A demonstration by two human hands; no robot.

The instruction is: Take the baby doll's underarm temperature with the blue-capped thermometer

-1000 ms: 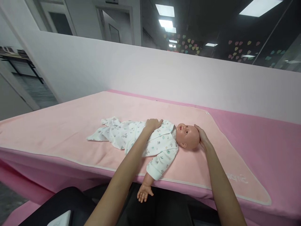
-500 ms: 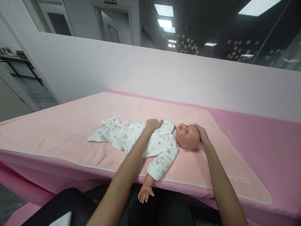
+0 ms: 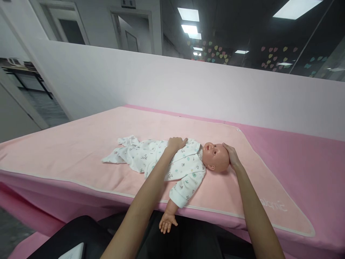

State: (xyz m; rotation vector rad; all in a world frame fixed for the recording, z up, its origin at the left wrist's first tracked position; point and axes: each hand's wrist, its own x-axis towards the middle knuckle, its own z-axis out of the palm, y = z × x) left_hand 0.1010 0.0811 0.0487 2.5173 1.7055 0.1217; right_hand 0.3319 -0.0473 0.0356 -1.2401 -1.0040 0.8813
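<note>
A baby doll in a white printed outfit lies on its back across a peach-coloured mat, its head to the right. My left hand is laid over the doll's torso, with fingers curled over the far side and the thumb pointing toward the neck. At the crown of the doll's head, my right hand cups it, fingers curved over the top. One doll arm hangs past the near mat edge, its small hand palm up. The doll's far arm is hidden.
Pink cloth shows under and around the mat. A white low wall runs behind, with dark glass above it. A black surface and a white flat object are at the lower left. A shelf table stands far left.
The whole scene sits slightly lower and further right as the camera shifts a little. Both hands keep their places on the doll.
</note>
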